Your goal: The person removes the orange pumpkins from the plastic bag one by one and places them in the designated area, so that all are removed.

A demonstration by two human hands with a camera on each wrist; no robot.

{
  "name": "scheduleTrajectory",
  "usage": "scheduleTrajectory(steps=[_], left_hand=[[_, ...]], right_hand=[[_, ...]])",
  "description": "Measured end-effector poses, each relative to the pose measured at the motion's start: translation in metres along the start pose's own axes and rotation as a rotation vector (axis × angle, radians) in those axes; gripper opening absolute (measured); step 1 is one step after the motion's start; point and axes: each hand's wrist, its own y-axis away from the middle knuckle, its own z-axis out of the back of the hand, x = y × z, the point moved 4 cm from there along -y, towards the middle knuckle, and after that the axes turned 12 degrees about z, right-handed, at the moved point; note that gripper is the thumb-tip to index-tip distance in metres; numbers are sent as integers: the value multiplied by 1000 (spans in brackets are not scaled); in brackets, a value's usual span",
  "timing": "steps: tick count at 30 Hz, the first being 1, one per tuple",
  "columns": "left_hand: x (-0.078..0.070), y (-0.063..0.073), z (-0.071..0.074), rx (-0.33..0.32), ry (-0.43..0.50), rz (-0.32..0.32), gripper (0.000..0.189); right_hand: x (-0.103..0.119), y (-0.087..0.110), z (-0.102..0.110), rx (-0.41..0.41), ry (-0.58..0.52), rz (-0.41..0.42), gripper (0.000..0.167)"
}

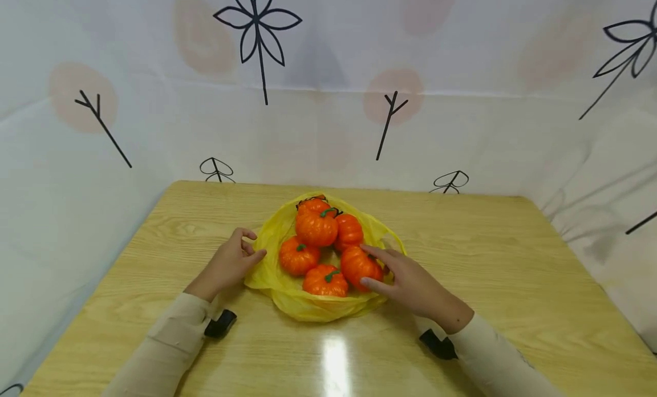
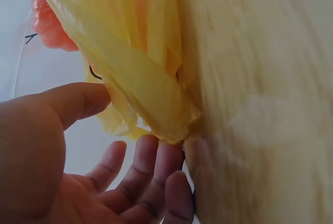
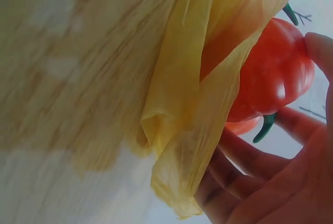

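Observation:
A thin yellow plastic bag (image 1: 303, 309) lies spread wide on the table, with several small orange pumpkins (image 1: 316, 228) with green stems inside. My right hand (image 1: 414, 286) reaches over the bag's right rim and holds the rightmost pumpkin (image 3: 273, 73) between thumb and index finger. Its other fingers (image 3: 242, 182) lie partly behind the bag's edge. At the left rim is my left hand (image 1: 232, 266), its fingers loosely bent. In the left wrist view, the thumb (image 2: 88, 99) is right at the yellow plastic and the fingertips are just under its edge.
The wooden table (image 1: 487, 260) extends around the bag on all sides. Behind it hangs a pale cloth (image 1: 318, 140) with black plant drawings, and similar cloth flanks both sides. A black strap end (image 1: 220, 324) sticks out at the left cuff, another (image 1: 438, 344) at the right.

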Motion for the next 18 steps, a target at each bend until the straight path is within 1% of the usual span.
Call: scheduleTrajectory(steps=[5, 8, 12, 15, 18], left_hand=[[6, -3, -1, 19, 27, 24, 40], [9, -5, 0, 24, 36, 39, 36], [15, -7, 1, 49, 60, 58, 32], [18, -9, -1, 78, 70, 56, 31], [19, -11, -2, 93, 84, 53, 29]], right_hand=[[0, 0, -1, 14, -17, 31, 70], [1, 1, 0, 12, -15, 33, 71], [3, 2, 1, 17, -3, 29, 72], [3, 3, 1, 28, 1, 29, 72], [3, 4, 2, 35, 8, 29, 72]])
